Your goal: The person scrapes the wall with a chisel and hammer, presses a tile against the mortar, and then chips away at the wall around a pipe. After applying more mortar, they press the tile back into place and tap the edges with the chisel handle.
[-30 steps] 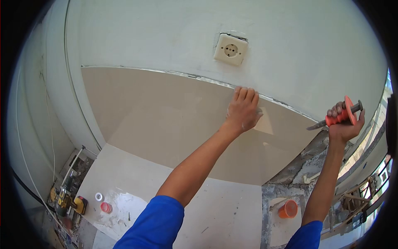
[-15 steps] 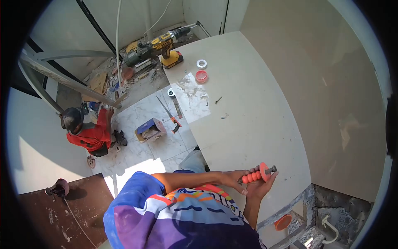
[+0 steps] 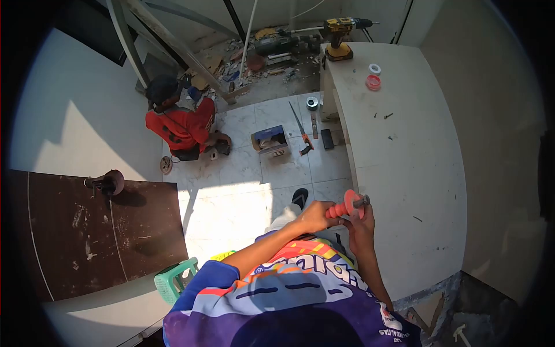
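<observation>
Both of my hands are on a chisel (image 3: 338, 211) with a ribbed red grip and a round red hand guard. Its dark metal head sticks out past the guard toward the right. My left hand (image 3: 314, 217) is closed around the lower end of the grip. My right hand (image 3: 362, 228) is up against the guard from below and to the right, its fingers partly hidden behind it. The chisel is held in the air at the left edge of the long pale tabletop (image 3: 399, 179). The chisel's working end is hidden by my left hand.
A yellow cordless drill (image 3: 339, 39), tape rolls and screws lie on the tabletop. On the tiles are a handsaw (image 3: 303, 136), a box (image 3: 270, 140) and a black case (image 3: 328, 139). A person in red (image 3: 180, 124) crouches at left. A brown board (image 3: 104, 231) and green stool (image 3: 173, 280) stand nearer.
My view has swung left, and the brown board and green stool show more. The chisel has shifted from over the tabletop to its edge, still in both hands.
</observation>
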The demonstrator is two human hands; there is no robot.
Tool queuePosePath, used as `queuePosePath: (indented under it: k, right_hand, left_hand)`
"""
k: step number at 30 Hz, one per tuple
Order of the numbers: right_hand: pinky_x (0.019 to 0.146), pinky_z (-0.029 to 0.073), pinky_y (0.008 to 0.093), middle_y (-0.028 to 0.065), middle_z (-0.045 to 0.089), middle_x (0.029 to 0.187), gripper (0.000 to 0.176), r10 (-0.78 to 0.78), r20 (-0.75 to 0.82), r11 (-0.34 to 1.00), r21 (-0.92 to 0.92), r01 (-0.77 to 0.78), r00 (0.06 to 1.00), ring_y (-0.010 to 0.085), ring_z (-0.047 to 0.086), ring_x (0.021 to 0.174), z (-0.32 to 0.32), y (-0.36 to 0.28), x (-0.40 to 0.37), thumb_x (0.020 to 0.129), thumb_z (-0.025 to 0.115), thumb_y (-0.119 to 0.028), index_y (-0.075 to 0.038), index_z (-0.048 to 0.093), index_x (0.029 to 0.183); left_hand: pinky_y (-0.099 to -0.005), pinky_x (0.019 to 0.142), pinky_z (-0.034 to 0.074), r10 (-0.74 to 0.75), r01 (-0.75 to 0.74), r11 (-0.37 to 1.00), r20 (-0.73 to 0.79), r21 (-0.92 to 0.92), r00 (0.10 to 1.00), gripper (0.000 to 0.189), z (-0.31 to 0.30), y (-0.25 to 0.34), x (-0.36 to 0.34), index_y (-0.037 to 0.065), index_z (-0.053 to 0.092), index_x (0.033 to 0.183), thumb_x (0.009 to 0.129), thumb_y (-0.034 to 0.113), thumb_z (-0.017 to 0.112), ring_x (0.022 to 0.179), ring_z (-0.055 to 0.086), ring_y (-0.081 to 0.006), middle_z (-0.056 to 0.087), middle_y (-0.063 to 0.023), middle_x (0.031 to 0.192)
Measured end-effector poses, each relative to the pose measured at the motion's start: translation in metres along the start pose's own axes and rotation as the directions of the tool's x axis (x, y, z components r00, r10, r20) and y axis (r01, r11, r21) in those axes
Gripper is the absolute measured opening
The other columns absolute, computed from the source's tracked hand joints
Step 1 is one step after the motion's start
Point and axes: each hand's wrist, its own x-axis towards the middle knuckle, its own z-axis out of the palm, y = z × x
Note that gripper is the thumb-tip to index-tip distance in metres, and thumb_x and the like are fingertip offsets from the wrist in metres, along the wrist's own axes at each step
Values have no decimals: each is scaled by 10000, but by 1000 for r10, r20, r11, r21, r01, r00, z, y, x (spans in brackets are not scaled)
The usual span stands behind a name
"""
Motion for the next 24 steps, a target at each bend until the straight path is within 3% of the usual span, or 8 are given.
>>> queuePosePath:
  k: [2, 5, 6, 10, 14, 17, 18, 24]
  right_hand:
    - [1023, 483, 394, 112, 446, 1383, 971, -140, -45, 979, -154, 132, 989, 244, 542, 1194, 11, 4, 0, 753, 920, -325, 7, 354, 1469]
    - [970, 510, 407, 124, 412, 1406, 1022, -135, 329, 701, -635, 324, 935, 239, 536, 1199, 25, -17, 6, 681, 959, -346, -34, 375, 1459]
    - [915, 526, 383, 114, 504, 1304, 867, -172, 369, 565, -723, 398, 914, 212, 574, 1141, 39, -16, 6, 683, 956, -278, -47, 482, 1370]
    - [879, 545, 302, 107, 633, 1170, 511, -28, 104, 772, -630, 88, 994, 145, 641, 959, 72, 8, 14, 739, 871, -32, -24, 574, 1154]
    - [863, 553, 304, 110, 613, 1203, 484, -237, 162, 741, -607, 285, 958, 156, 651, 990, 93, 43, 9, 771, 793, 9, -26, 571, 1199]
    - [871, 544, 304, 112, 606, 1217, 539, -219, 94, 768, -597, 231, 971, 160, 640, 997, 123, 47, -9, 761, 740, 57, -21, 569, 1266]
    - [875, 539, 312, 116, 608, 1211, 690, -171, 101, 815, -545, 198, 980, 165, 636, 986, 124, 51, -13, 724, 727, 50, -23, 538, 1383]
    - [824, 521, 301, 72, 618, 1047, 797, 118, 523, 671, -669, 321, 844, 161, 632, 930, 122, 47, -23, 652, 812, -70, -68, 571, 1412]
  left_hand:
    - [-414, 720, 524, -44, 45, 997, -22, 69, 999, 426, -14, -10, -15, -6, 695, 924, 774, 381, 791, 743, 678, -350, 687, -187, 766]
    - [-434, 729, 524, 12, -15, 994, 34, 108, 999, 416, -37, -28, -27, 0, 682, 900, 771, 384, 776, 793, 686, -383, 703, -200, 814]
    - [-451, 737, 524, 57, -63, 993, 62, 100, 996, 419, -44, -33, -29, 5, 667, 886, 775, 395, 775, 812, 681, -405, 705, -205, 834]
    - [-476, 752, 525, 59, -84, 975, 127, 208, 990, 450, -84, -41, -40, 22, 664, 930, 777, 428, 781, 851, 686, -408, 708, -205, 885]
    - [-488, 756, 521, 103, -144, 960, 174, 240, 979, 455, -113, -65, -48, 35, 655, 965, 789, 436, 779, 863, 686, -413, 709, -203, 915]
    - [-479, 745, 519, 85, -132, 950, 171, 283, 982, 432, -121, -73, -77, 31, 650, 960, 807, 414, 779, 832, 681, -404, 705, -198, 888]
    - [-468, 734, 519, 65, -107, 947, 148, 301, 987, 418, -123, -69, -89, 24, 652, 945, 812, 399, 781, 806, 678, -393, 702, -195, 858]
    - [-461, 739, 519, 27, -42, 980, 79, 195, 997, 440, -108, -88, -160, 19, 649, 990, 836, 412, 773, 811, 678, -389, 691, -201, 827]
